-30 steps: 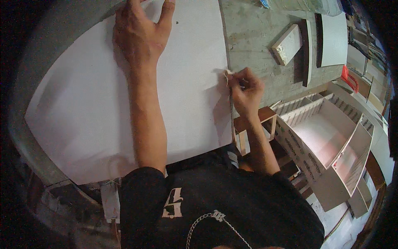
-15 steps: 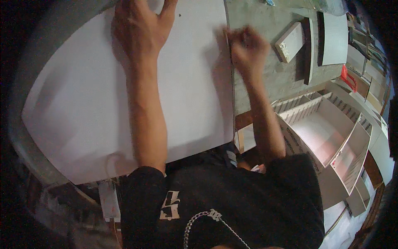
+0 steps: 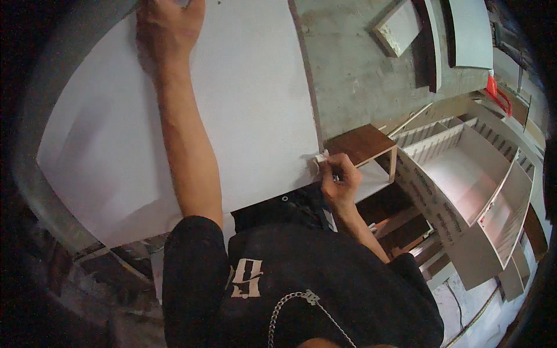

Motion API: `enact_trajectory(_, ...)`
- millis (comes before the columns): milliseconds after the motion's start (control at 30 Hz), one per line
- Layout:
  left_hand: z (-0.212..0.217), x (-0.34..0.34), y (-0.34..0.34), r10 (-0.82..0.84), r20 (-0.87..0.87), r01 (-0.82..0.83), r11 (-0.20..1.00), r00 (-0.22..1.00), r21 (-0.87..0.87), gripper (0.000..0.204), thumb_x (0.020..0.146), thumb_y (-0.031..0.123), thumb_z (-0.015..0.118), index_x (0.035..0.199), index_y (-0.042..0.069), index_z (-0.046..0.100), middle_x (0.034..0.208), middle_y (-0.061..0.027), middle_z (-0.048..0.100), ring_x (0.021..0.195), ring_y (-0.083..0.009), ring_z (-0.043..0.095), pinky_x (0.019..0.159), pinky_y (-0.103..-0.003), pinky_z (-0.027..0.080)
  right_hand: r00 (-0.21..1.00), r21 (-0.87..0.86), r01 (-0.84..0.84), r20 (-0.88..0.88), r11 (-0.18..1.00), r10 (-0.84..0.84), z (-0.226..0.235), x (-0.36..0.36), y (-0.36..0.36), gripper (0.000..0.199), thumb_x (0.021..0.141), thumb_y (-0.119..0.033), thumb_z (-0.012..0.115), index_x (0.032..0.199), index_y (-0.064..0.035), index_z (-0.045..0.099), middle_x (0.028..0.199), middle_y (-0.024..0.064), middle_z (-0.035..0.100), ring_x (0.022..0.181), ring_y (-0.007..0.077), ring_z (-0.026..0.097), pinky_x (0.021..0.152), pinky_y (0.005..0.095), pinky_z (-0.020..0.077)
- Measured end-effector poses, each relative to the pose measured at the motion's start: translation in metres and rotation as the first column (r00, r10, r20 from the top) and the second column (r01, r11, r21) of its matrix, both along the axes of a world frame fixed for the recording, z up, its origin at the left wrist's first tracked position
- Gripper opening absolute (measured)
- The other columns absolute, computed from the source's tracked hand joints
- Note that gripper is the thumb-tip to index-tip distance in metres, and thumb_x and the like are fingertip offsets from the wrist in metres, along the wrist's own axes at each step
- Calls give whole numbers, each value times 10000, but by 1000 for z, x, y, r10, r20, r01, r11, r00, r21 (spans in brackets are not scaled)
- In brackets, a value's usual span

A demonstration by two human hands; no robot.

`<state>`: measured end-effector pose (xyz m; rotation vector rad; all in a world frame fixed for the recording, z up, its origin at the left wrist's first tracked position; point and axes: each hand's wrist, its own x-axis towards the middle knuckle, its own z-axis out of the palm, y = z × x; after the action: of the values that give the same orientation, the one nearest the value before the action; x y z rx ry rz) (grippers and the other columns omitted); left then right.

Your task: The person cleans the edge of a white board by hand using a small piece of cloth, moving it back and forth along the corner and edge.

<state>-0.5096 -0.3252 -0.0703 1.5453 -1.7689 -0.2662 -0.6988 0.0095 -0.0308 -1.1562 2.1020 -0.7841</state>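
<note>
From the head cam: the white board [image 3: 249,98] lay flat on a grey table [image 3: 342,69], right edge running away from the body with a slight lean left. Far end was cut off, so couldn't tell its long axis. Left hand [image 3: 172,26] was back-up over the board's far left part, fingertips out of frame, so can't say how open. Right hand [image 3: 342,181] had a small whitish wad [image 3: 319,158] pinched by the board's near right corner. Partitioned white box [image 3: 458,168] sat well right of the board.
</note>
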Motion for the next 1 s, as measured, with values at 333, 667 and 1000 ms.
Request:
enact_trajectory(333,-12,13,-9,-51,-97,47,998,994,-44,406,872,275,704,1131,-6,570,1100,-148,650,1047,-299,612,903,-374,465,991,-9,8,133,1000,-7,1,0,3,71,836,79,627,871,22,602,767,56,629,698,103,617,630,240,502)
enact_trajectory(667,-3,10,-11,1,-38,-1,1000,999,-12,486,864,375,695,1154,4,576,1065,-147,662,1032,-292,620,882,-379,477,989,-85,109,113,990,-99,-11,11,-59,104,768,27,650,757,16,547,638,131,576,599,150,593,570,284,461)
enact_trajectory(1000,12,7,-2,25,12,-25,999,1000,33,462,883,338,669,1185,10,547,1085,-167,648,1050,-339,597,906,-412,464,999,-135,-31,-11,990,30,-14,9,-112,196,852,-37,662,706,-5,535,591,11,542,581,47,478,508,231,383)
